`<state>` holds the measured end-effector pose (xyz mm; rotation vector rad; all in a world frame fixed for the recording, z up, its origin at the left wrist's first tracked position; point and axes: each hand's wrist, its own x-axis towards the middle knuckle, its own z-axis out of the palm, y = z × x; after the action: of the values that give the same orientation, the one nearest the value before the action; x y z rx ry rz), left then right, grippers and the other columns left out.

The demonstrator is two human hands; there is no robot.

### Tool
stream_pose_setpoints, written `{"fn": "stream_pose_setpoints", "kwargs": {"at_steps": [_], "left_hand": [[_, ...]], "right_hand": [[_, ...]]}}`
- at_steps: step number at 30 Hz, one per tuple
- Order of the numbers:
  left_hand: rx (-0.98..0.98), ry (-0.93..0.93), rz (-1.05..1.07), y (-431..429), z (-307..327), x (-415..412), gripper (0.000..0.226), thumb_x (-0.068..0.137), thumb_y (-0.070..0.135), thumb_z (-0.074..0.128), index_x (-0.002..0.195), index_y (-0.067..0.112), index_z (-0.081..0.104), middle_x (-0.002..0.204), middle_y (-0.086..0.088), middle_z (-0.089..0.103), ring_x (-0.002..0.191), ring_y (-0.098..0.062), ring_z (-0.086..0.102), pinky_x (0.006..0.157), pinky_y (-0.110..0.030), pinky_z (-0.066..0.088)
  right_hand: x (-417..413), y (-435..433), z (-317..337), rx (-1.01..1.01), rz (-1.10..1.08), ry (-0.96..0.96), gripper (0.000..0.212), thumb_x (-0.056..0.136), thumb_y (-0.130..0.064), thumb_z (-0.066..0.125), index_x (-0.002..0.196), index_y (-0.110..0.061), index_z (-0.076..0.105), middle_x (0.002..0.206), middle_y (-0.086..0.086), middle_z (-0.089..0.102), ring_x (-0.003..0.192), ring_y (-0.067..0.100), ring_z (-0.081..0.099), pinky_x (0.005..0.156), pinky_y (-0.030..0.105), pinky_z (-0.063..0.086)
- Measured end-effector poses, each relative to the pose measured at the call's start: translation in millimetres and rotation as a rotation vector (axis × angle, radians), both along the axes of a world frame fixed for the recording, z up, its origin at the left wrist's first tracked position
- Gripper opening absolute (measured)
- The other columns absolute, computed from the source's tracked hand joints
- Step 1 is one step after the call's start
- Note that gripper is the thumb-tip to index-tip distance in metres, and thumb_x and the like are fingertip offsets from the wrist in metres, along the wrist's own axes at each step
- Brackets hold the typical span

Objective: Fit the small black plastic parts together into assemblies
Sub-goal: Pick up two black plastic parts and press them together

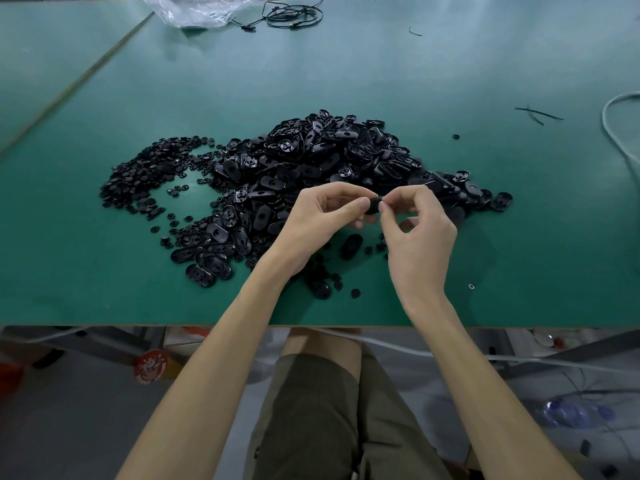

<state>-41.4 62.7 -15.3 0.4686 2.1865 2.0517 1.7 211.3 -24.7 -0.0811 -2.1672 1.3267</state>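
Note:
A big heap of black oval plastic shells [325, 157] lies mid-table, with a spread of small round black pieces [145, 171] to its left. Above the table in front of the heap, my left hand [318, 220] and my right hand [415, 230] meet on one small black part [373, 205]. My left thumb and fingers pinch it from the left. My right thumb and forefinger pinch its right end. Most of that part is hidden by the fingers. A single oval shell [350, 245] lies on the table below my hands.
The green table [519, 220] ends at its front edge just under my forearms. A clear plastic bag [197, 8] and a coiled black cable [294, 15] lie at the far edge. A white cable [620, 129] curves at the right. Loose small pieces [329, 282] lie near the edge.

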Motion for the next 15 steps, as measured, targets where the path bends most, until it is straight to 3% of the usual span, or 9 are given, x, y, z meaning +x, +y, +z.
{"fn": "stream_pose_setpoints", "kwargs": {"at_steps": [4, 7, 11, 13, 15], "left_hand": [[0.011, -0.032, 0.03, 0.1, -0.3, -1.8, 0.021, 0.1, 0.002, 0.065, 0.12, -0.002, 0.069, 0.105, -0.013, 0.078, 0.086, -0.018, 0.075, 0.088, -0.032, 0.06], [0.014, -0.055, 0.059, 0.3, -1.6, -3.3, 0.024, 0.098, 0.001, 0.067, 0.123, -0.001, 0.067, 0.108, -0.018, 0.075, 0.092, -0.032, 0.073, 0.095, -0.04, 0.06], [0.0, -0.083, 0.08, 1.1, -3.8, -4.1, 0.026, 0.098, -0.004, 0.064, 0.124, -0.002, 0.065, 0.107, -0.014, 0.073, 0.088, -0.022, 0.075, 0.092, -0.036, 0.061], [-0.019, -0.087, 0.088, 0.7, -3.6, -4.9, 0.025, 0.098, -0.007, 0.061, 0.122, -0.001, 0.065, 0.105, -0.012, 0.072, 0.084, -0.016, 0.073, 0.084, -0.03, 0.06], [-0.026, -0.084, 0.096, 0.5, -3.1, -5.3, 0.023, 0.098, -0.007, 0.06, 0.12, -0.002, 0.064, 0.103, -0.011, 0.07, 0.081, -0.013, 0.072, 0.079, -0.026, 0.058]], "right_hand": [[2.8, -3.5, 1.4, 0.101, 0.022, 0.024, 0.019, 0.095, 0.001, 0.063, 0.101, -0.015, 0.071, 0.099, -0.013, 0.066, 0.096, 0.018, 0.066, 0.086, 0.039, 0.056], [2.4, -5.4, 1.3, 0.177, 0.037, 0.012, 0.023, 0.097, 0.0, 0.061, 0.109, -0.016, 0.071, 0.102, -0.017, 0.063, 0.099, 0.018, 0.065, 0.088, 0.035, 0.055], [2.5, -7.3, 2.3, 0.2, 0.045, -0.018, 0.035, 0.098, 0.001, 0.059, 0.127, -0.019, 0.063, 0.109, -0.014, 0.073, 0.111, 0.01, 0.06, 0.089, 0.005, 0.04], [2.8, -8.0, 2.5, 0.207, 0.056, -0.024, 0.039, 0.098, 0.001, 0.059, 0.131, -0.019, 0.06, 0.11, -0.013, 0.075, 0.113, 0.01, 0.06, 0.088, 0.007, 0.039], [3.3, -8.7, 2.6, 0.222, 0.066, -0.023, 0.039, 0.097, 0.0, 0.059, 0.132, -0.018, 0.06, 0.11, -0.013, 0.076, 0.115, 0.011, 0.06, 0.091, 0.018, 0.045]]}}
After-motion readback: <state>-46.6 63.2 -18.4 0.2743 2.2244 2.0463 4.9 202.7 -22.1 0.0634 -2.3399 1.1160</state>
